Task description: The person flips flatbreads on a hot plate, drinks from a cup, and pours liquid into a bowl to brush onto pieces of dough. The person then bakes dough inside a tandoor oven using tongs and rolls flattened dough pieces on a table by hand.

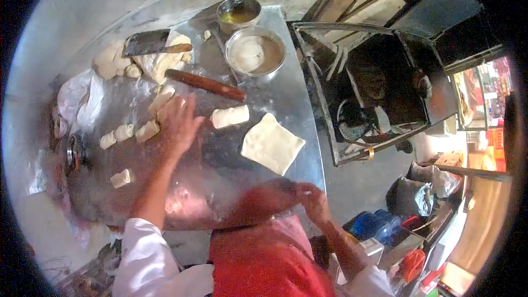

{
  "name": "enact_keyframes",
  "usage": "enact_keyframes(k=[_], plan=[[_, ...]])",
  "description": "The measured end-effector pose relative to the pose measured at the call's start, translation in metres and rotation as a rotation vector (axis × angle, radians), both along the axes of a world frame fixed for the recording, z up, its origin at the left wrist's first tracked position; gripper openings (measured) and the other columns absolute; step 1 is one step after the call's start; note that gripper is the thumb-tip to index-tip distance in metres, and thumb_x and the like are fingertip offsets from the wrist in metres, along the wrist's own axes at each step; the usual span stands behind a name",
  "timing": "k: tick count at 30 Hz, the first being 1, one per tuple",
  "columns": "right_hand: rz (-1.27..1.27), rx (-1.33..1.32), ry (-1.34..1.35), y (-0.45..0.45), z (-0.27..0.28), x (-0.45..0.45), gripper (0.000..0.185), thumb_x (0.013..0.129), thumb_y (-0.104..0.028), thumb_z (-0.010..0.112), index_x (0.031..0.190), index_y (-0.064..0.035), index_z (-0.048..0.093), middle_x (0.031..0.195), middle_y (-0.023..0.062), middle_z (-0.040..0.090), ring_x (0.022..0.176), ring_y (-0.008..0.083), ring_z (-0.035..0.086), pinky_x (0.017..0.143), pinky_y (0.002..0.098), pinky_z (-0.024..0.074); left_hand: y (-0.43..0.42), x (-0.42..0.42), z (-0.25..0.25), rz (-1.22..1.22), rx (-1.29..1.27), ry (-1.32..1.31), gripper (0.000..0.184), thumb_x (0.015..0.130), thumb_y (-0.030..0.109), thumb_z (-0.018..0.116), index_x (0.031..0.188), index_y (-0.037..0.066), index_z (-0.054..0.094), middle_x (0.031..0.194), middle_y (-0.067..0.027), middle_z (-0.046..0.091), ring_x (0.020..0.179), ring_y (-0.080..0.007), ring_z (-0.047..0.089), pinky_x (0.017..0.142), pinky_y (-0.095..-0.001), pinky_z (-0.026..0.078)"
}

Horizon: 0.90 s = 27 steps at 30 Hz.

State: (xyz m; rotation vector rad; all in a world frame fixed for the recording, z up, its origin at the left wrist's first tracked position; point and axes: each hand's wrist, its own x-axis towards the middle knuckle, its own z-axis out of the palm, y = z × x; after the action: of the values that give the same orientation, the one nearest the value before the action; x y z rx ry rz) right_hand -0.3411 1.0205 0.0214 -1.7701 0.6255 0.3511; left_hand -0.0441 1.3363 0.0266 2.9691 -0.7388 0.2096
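Observation:
My left hand (181, 122) is over the metal table with its fingers spread, beside a folded dough piece (162, 102) that it partly covers. To its right lies a thick dough roll (230, 116), then a flat, square dough sheet (273, 144). Smaller dough rolls (147, 131) sit to its left, and one more dough roll (122, 178) lies nearer me. At the table's near right edge, my right hand (314, 203) has its fingers closed by a dark, blurred object (285, 186) whose kind is unclear. A brown rolling pin (206, 84) rests beyond the left hand.
A wide-bladed tool with a wooden handle (176, 49) lies on a dough mass (157, 66) at the back. Behind stand a metal bowl of flour (269, 66) and a pot of yellow liquid (242, 23). A dark open metal-framed unit (330, 132) is right of the table.

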Motion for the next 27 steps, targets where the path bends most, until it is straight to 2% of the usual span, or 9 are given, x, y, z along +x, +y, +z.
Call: enact_keyframes(k=[6,8,13,16,19,21,23,25,27], plan=[[-0.287,0.239,-0.121,0.008,-0.008,0.055,0.049,0.089,-0.014,0.061,0.129,0.0033,0.039,0.099,0.0164,0.063,0.085,0.0223,0.063,0.07,0.0335,0.0524,-0.092,-0.025,-0.027,-0.098,-0.168,0.125,0.062,0.076,0.038,0.07,0.122,0.004,0.048,0.111,-0.0113,0.051,0.109,-0.0295,0.048,0.091,-0.0473,0.038],[-0.372,0.319,-0.141,0.018,-0.009,0.069,0.053,0.09,-0.016,0.061,0.132,0.0025,0.034,0.097,0.0169,0.063,0.084,0.0231,0.063,0.068,0.0343,0.0527,-0.087,-0.023,-0.031,-0.14,-0.252,0.085,0.046,0.074,0.032,0.073,0.106,0.004,0.055,0.096,-0.0109,0.051,0.094,-0.0297,0.053,0.078,-0.0434,0.044],[-0.584,0.323,-0.04,0.035,-0.001,0.085,0.067,0.084,-0.017,0.063,0.135,0.0046,0.024,0.092,0.0175,0.061,0.077,0.0243,0.063,0.064,0.0378,0.0512,-0.001,-0.051,-0.042,0.113,-0.573,0.264,0.041,0.075,0.026,0.075,0.107,0.008,0.056,0.099,-0.0146,0.053,0.099,-0.0335,0.053,0.08,-0.0449,0.046],[-0.685,0.319,-0.001,0.026,-0.036,0.086,0.041,0.084,-0.016,0.061,0.117,0.003,0.047,0.084,0.0131,0.062,0.069,0.0221,0.062,0.056,0.0348,0.0477,0.097,-0.084,-0.051,0.22,-0.232,0.195,0.047,0.072,0.027,0.076,0.112,0.012,0.056,0.108,-0.0115,0.053,0.107,-0.0301,0.051,0.082,-0.0449,0.044],[-0.721,0.256,0.09,0.033,-0.018,0.102,0.017,0.082,-0.016,0.061,0.09,-0.0014,0.063,0.078,0.0091,0.062,0.063,0.0171,0.059,0.051,0.0293,0.043,0.085,-0.093,-0.002,0.025,-0.174,-0.057,0.049,0.073,0.028,0.075,0.115,0.012,0.057,0.115,-0.0095,0.053,0.112,-0.0285,0.048,0.085,-0.0446,0.044],[-0.596,0.188,0.188,0.038,-0.009,0.111,0.019,0.079,-0.017,0.064,0.089,-0.0015,0.064,0.078,0.0086,0.061,0.065,0.0182,0.058,0.054,0.0328,0.0469,0.049,-0.094,0.012,-0.009,-0.252,0.046,0.044,0.078,0.025,0.072,0.116,0.01,0.057,0.117,-0.0106,0.054,0.11,-0.029,0.05,0.088,-0.0432,0.043],[-0.559,0.045,0.078,0.046,-0.023,0.113,0.021,0.077,-0.015,0.065,0.092,-0.0002,0.062,0.077,0.0082,0.06,0.072,0.0216,0.059,0.064,0.0359,0.0503,0.018,-0.086,0.001,-0.131,-0.643,0.306,0.043,0.083,0.017,0.068,0.123,0.007,0.052,0.113,-0.0134,0.056,0.102,-0.0303,0.055,0.09,-0.0407,0.044],[-0.309,-0.592,-0.094,0.053,-0.028,0.119,0.021,0.078,-0.012,0.064,0.093,0.002,0.06,0.08,0.0103,0.061,0.08,0.0243,0.061,0.073,0.035,0.0504,-0.009,-0.081,-0.024,-0.044,-0.858,0.478,0.039,0.086,0.018,0.064,0.122,0.006,0.054,0.11,-0.0115,0.059,0.099,-0.0262,0.057,0.089,-0.0375,0.045],[-0.233,-0.522,-0.288,0.075,0.006,0.132,0.022,0.08,-0.01,0.062,0.097,0.0028,0.058,0.083,0.011,0.062,0.083,0.0234,0.061,0.075,0.0323,0.0486,-0.024,-0.077,-0.033,0.047,-1.059,0.647,0.035,0.09,0.019,0.061,0.121,0.005,0.055,0.107,-0.0097,0.061,0.097,-0.0221,0.059,0.087,-0.0342,0.046]])
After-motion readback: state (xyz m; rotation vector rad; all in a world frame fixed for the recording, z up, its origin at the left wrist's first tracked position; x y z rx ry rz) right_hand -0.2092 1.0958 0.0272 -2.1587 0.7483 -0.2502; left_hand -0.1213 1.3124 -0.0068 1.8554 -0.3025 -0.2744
